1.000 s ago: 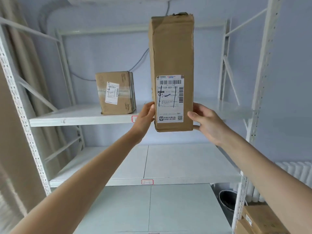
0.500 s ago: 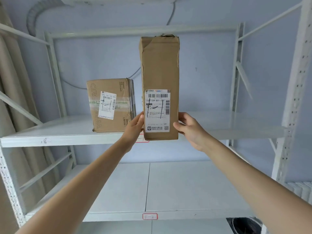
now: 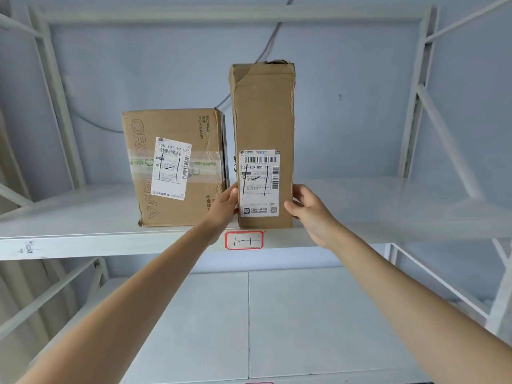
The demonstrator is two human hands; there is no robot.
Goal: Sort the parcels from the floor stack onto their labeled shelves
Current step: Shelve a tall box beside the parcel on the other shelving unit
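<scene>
Between both hands' fingers (image 3: 293, 210): tall parcel (image 3: 263, 117)

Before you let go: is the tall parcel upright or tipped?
Upright. The tall parcel stands on end on the shelf, sides vertical, label facing out.

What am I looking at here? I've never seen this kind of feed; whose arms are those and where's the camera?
The camera sits on a person's head, so the arms are theirs, reaching up and forward. There is no machine. The left hand and right hand clasp a tall parcel by its sides, standing upright at the front edge of the top shelf. A squat box stands just left of it. A red-bordered tag on the shelf edge reads 1-1, like the pen marks on both labels.
</scene>
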